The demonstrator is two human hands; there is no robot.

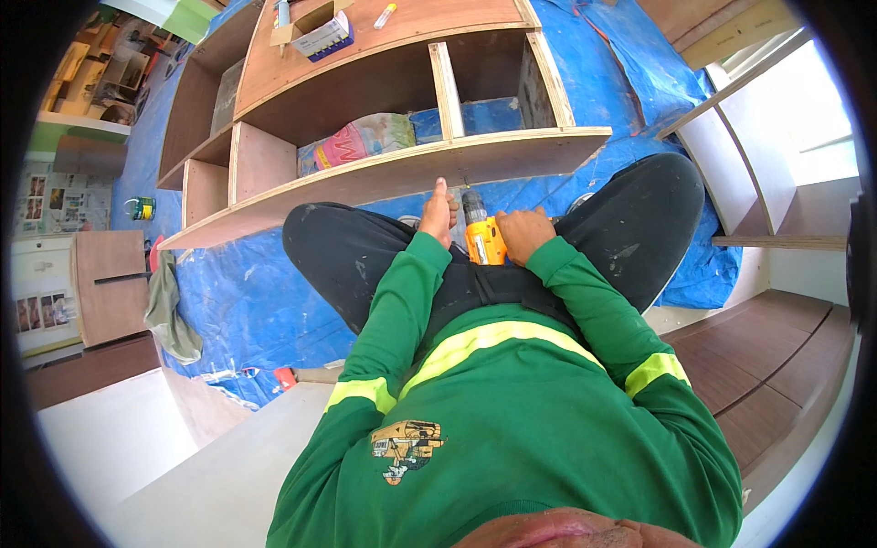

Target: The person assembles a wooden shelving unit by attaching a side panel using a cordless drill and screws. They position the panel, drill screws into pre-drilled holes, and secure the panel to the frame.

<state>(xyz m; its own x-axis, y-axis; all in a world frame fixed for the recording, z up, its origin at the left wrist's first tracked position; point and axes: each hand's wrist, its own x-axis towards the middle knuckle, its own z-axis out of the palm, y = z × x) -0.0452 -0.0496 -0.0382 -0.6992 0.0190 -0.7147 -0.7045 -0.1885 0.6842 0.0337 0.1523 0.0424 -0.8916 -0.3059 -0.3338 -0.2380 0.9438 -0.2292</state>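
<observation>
My right hand [525, 235] is closed round a yellow and black cordless drill [485, 241] between my knees. The drill's dark chuck points away from me, and its bit reaches the face of the long wooden board [384, 183]. Left of the drill, my left hand [438, 212] is close to the same board. Its thumb stretches up to the board, while its fingers are curled; anything inside them is hidden. The board runs along the near side of a wooden cabinet frame [448, 91] with open compartments.
A pink and white sack [352, 142] lies inside the frame. An open carton [320, 35] and a small yellow-capped tube [385, 15] rest on top. Blue tarp [256, 292] covers the floor, with a grey-green cloth [172, 310] at left. Shelving [749, 155] stands at right.
</observation>
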